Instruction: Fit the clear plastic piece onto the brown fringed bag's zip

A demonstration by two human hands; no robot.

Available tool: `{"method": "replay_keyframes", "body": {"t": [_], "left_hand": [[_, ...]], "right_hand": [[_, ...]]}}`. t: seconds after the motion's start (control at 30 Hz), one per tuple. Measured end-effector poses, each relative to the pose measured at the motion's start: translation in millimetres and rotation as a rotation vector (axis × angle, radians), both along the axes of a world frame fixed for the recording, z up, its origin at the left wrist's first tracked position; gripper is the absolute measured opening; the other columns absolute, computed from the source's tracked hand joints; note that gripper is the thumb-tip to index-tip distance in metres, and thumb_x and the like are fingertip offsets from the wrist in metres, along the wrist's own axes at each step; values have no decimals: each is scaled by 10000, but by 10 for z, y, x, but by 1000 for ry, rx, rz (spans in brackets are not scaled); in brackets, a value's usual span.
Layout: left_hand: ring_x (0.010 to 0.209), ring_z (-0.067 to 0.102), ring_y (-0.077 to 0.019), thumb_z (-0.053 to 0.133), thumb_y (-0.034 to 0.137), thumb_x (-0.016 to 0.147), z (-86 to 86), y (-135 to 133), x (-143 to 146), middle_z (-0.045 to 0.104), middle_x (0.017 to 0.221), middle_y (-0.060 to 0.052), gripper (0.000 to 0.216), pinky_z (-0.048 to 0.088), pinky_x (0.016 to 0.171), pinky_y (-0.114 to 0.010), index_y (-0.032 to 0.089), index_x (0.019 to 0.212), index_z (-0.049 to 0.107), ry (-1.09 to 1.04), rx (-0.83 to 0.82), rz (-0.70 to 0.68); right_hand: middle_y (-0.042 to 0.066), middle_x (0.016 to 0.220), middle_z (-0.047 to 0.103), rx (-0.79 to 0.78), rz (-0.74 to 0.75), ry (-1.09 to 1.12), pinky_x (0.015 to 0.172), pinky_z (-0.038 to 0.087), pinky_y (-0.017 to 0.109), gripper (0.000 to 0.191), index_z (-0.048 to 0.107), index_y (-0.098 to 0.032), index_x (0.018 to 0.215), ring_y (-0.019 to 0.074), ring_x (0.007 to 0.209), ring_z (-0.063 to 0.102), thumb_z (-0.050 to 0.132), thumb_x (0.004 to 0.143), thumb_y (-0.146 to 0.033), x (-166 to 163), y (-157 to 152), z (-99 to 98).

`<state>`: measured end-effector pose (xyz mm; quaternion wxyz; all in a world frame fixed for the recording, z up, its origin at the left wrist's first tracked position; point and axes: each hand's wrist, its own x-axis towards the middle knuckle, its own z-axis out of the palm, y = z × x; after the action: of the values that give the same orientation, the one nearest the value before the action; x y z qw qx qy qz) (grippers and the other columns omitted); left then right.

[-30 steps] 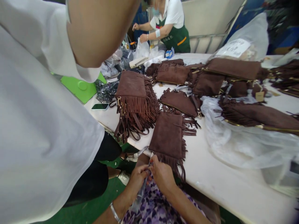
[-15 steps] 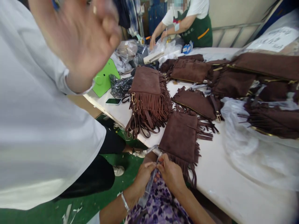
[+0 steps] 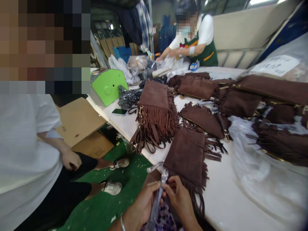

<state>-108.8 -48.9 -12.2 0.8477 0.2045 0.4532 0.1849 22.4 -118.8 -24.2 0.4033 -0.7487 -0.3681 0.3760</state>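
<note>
At the near table edge, my left hand (image 3: 145, 200) and my right hand (image 3: 180, 198) both pinch a narrow clear plastic sleeve (image 3: 156, 205). It hangs down from the corner of a dark brown fringed suede bag (image 3: 185, 155), over my purple patterned clothing. What lies inside the sleeve is hard to make out. A second short piece of clear wrapping (image 3: 155, 166) sticks out from the same corner. The bag lies flat on the table, its fringe spread to the right and toward me.
A stack of fringed bags (image 3: 154, 96) with wrist straps stands beyond, near a phone (image 3: 119, 112) and a green board (image 3: 109, 86). More brown bags (image 3: 202, 120) and plastic sheeting (image 3: 255, 160) lie rightward. One person (image 3: 26, 144) stands at left; a co-worker (image 3: 204, 48) works across the table.
The person at left has stepped back and lowered the raised hand. My view has tilted up a little. Both my hands still grip the plastic sleeve, with my right fingers slightly more spread.
</note>
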Motion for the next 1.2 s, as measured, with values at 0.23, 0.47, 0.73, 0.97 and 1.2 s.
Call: {"method": "replay_keyframes", "body": {"t": [0.23,0.47,0.73,0.97,1.2], "left_hand": [[525,573,-128,760,284,740,-213,71,25,628,661,-55,229,465,479,-209,123,871,664,-67,-107,-26],[597,600,-124,758,223,735,-35,38,46,637,721,-38,230,457,524,-199,129,923,666,-153,-62,16],[639,631,-140,706,223,800,53,153,-13,669,746,-41,236,517,661,-267,143,1016,654,-283,-257,-108],[599,616,-139,729,265,760,-66,72,25,668,698,-51,211,494,627,-256,112,891,667,-129,-197,-73],[501,562,-142,732,407,720,-42,-13,5,674,618,-89,324,384,511,-226,101,798,660,184,237,-10]], "right_hand": [[18,644,663,23,20,112,659,463,268,455,549,-220,711,200,657,637,528,815,-663,53,37,-193],[11,567,622,81,-61,563,512,435,247,509,568,-184,662,149,478,573,612,750,-684,-62,66,-12],[-54,545,534,47,-177,937,422,315,160,483,501,-182,683,53,416,449,742,671,-601,-132,59,108],[-38,548,550,76,-129,896,417,295,171,482,501,-186,693,65,417,447,705,722,-622,-122,1,-36],[-8,596,574,185,-43,563,567,420,232,488,527,-175,682,113,533,501,590,820,-639,-145,26,-87]]}}
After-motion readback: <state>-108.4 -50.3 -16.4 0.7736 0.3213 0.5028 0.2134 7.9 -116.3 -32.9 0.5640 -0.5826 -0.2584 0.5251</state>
